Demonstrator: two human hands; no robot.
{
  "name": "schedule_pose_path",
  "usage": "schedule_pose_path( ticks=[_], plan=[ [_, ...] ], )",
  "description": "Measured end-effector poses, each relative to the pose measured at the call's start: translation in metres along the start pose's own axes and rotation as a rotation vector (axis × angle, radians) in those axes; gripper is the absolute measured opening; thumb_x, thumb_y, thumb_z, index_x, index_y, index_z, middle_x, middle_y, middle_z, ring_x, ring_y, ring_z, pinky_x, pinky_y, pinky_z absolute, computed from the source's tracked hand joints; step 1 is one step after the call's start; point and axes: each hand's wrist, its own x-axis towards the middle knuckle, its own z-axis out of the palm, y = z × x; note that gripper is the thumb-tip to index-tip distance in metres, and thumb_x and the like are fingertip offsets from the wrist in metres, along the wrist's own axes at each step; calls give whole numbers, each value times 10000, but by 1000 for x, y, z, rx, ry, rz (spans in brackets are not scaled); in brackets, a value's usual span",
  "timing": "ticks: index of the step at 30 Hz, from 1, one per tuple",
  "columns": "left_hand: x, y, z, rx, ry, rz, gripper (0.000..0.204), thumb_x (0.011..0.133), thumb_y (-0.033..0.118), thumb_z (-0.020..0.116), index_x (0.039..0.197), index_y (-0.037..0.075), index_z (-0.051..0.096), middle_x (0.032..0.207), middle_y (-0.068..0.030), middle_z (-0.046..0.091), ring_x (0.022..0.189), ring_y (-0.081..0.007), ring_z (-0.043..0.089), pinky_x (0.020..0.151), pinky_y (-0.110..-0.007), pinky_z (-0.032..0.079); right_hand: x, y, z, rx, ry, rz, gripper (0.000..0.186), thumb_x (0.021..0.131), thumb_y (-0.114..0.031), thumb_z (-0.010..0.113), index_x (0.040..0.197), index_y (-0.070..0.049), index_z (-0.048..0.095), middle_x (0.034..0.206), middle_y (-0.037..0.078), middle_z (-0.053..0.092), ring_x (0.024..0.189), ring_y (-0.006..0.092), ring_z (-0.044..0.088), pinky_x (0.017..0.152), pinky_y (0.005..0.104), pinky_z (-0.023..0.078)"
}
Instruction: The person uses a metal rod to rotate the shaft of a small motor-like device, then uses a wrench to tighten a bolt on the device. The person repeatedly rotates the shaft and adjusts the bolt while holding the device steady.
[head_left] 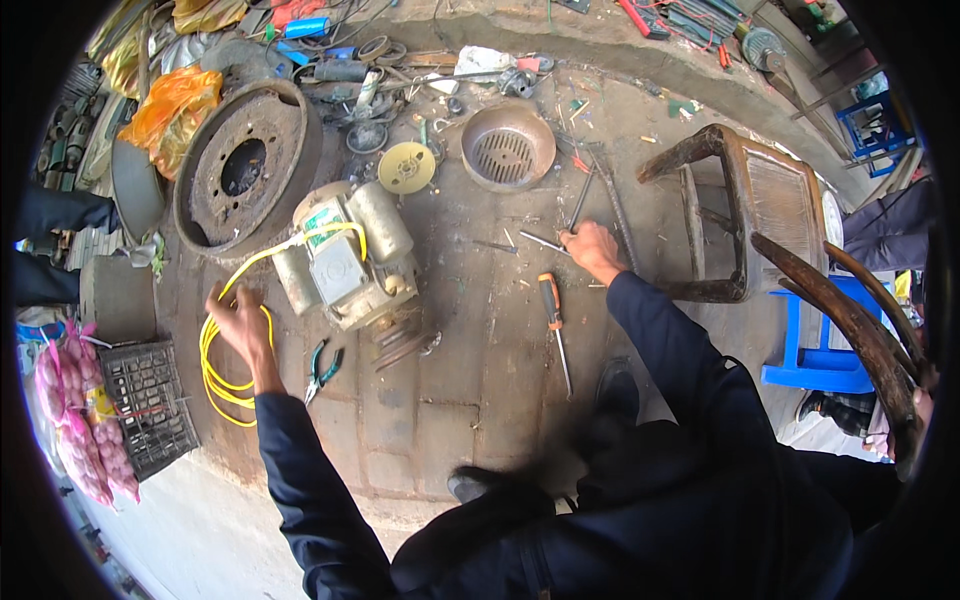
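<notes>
My left hand (243, 322) is over a loose coil of yellow cable (207, 375) on the ground, its fingers apart around a strand. That cable runs up to a worn electric motor (345, 262) with a grey terminal box and a pulley at its lower end. My right hand (597, 252) is low over the ground, fingers closed on a short metal rod (543, 242); its exact kind is unclear. A darker thin rod (581, 197) reaches up from beside those fingers. An orange-and-black screwdriver (553, 318) lies below, and green-handled pliers (322, 370) lie between the coil and the motor.
A large rusty wheel rim (245, 165) stands behind the motor. Farther back are a yellow disc (406, 168) and a slotted metal bowl (508, 148). A wooden stool (735, 215) lies on its side at right, near a blue plastic stool (825, 355). A black crate (150, 408) is at left.
</notes>
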Motion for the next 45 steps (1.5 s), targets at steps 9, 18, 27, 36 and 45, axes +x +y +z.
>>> schedule_pose_path(
  ticks=[9,18,27,36,45],
  plan=[
    [-55,10,-47,-192,-122,-307,170,998,158,629,1016,2,692,867,-99,720,696,-181,690,682,-319,590,-2,-5,-25,1292,-269,227,241,962,-311,595,967,-72,628,790,88,666,700,244,672,709,397,573],
    [-92,-37,61,-784,-430,-935,460,1079,368,440,1361,30,572,1334,-113,639,1197,-258,609,1043,-465,483,-129,-33,-62,1630,-381,-42,319,953,-177,506,1191,14,600,674,-8,450,533,110,418,555,288,368],
    [-109,-53,88,-972,-224,-887,485,1041,456,529,1323,70,606,1325,-97,667,1171,-298,639,1038,-470,514,-163,13,-71,1417,-591,-521,694,1014,-399,593,1517,41,406,856,-25,476,710,74,400,650,240,339],
    [-170,-37,81,-742,-78,-987,470,1085,385,407,1411,58,493,1383,-95,577,1239,-286,584,1056,-474,484,-200,59,-24,1553,-629,-105,260,1054,-113,515,1152,69,672,596,-66,301,501,57,252,505,271,238],
    [-232,79,25,-151,-710,-884,238,1015,151,586,1199,4,622,888,-72,698,685,-166,625,631,-300,518,-186,55,5,1820,-1021,180,324,1086,-185,434,1222,39,624,586,-82,282,494,68,256,567,269,284]
  ],
)
